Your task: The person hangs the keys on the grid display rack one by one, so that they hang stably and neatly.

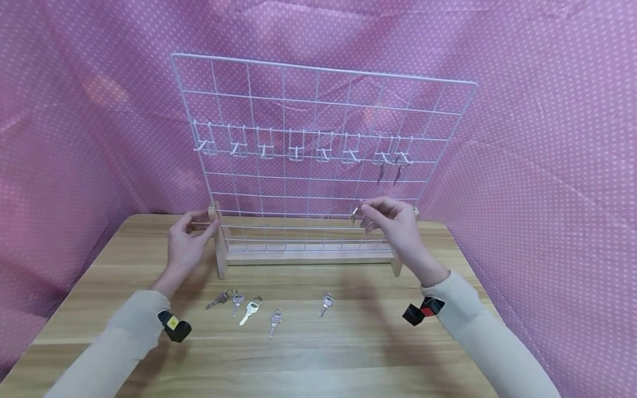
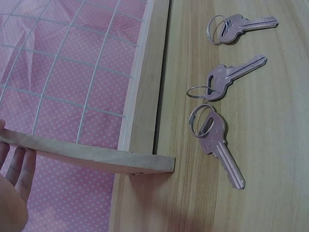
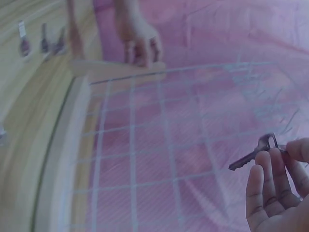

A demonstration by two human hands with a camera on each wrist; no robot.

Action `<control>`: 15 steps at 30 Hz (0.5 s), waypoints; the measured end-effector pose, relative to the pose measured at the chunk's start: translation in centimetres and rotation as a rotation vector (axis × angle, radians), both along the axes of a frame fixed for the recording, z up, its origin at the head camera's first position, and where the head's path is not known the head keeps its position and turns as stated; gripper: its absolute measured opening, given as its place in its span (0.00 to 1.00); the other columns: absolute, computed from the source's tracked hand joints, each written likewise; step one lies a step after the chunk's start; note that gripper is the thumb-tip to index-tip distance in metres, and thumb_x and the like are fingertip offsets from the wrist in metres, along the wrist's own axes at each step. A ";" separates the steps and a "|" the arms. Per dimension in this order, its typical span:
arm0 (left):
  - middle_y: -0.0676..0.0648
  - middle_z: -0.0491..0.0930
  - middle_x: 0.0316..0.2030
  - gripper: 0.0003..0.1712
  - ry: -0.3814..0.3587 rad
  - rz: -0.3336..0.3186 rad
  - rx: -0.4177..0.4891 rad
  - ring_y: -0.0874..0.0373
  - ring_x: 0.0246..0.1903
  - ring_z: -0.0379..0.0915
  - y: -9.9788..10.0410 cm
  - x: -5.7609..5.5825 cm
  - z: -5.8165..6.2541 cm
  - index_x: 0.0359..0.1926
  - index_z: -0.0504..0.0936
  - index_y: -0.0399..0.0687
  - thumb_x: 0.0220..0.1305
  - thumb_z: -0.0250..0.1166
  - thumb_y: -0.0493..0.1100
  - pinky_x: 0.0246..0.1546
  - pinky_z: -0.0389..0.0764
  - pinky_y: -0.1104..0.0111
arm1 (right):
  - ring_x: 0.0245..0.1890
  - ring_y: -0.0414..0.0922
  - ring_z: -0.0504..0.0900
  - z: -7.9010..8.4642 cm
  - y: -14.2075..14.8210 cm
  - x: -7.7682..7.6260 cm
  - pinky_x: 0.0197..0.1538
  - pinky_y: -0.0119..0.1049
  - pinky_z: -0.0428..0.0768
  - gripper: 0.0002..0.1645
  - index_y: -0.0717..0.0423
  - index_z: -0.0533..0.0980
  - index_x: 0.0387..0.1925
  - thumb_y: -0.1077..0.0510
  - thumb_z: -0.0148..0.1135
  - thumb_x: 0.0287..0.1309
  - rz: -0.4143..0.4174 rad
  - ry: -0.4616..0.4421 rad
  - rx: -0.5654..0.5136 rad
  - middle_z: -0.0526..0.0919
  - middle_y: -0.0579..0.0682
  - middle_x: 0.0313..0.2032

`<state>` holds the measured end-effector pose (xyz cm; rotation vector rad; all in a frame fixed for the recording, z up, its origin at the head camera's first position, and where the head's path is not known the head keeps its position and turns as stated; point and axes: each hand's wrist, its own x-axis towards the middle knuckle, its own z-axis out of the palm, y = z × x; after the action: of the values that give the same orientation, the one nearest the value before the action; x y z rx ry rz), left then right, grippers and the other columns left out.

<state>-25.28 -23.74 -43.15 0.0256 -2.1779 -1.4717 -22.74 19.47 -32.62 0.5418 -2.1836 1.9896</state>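
My right hand [image 1: 395,224] pinches a key [image 3: 256,153] at its ring end between thumb and fingers, in front of the lower part of a white wire grid rack [image 1: 298,178]. In the right wrist view the key's blade points away from the fingertips. With thumb and fingers, my left hand [image 1: 186,243] grips the rack's wooden side post [image 1: 219,249]. Two keys [image 1: 381,172] hang from the rightmost hooks [image 1: 402,158]. Several loose keys [image 2: 222,145] with rings lie on the wooden table [image 1: 308,359] before the rack.
A row of white hooks [image 1: 296,152] runs across the grid, those to the left and middle without keys. A wooden crossbar [image 1: 308,258] joins the posts at the bottom. Pink dotted cloth [image 1: 547,138] hangs behind and at both sides of the table.
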 end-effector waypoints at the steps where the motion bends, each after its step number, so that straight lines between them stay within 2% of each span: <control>1: 0.74 0.78 0.40 0.21 0.001 0.002 -0.001 0.76 0.39 0.76 0.0 0.0 0.0 0.58 0.82 0.38 0.68 0.74 0.41 0.39 0.80 0.88 | 0.31 0.36 0.87 0.5 -0.3 0.0 0.38 0.29 0.89 0.05 0.52 0.84 0.42 0.62 0.63 0.73 -0.002 -0.004 -0.025 0.90 0.40 0.35; 7: 0.73 0.78 0.40 0.21 0.000 0.003 -0.009 0.75 0.39 0.76 -0.1 0.1 0.0 0.58 0.82 0.39 0.68 0.74 0.42 0.40 0.80 0.88 | 0.31 0.36 0.88 2.9 -1.7 0.0 0.40 0.28 0.90 0.06 0.46 0.85 0.40 0.60 0.64 0.74 -0.034 0.023 -0.124 0.91 0.40 0.36; 15: 0.74 0.78 0.40 0.21 0.002 0.007 0.000 0.75 0.39 0.76 0.1 0.0 0.0 0.58 0.83 0.40 0.67 0.74 0.42 0.40 0.80 0.87 | 0.30 0.36 0.87 4.8 -3.4 -0.1 0.38 0.29 0.90 0.06 0.49 0.85 0.40 0.61 0.63 0.74 -0.045 0.008 -0.289 0.91 0.41 0.35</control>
<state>-25.26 -23.67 -43.14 0.0314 -2.1741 -1.4676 -22.89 16.07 -27.77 0.4535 -1.8388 2.2197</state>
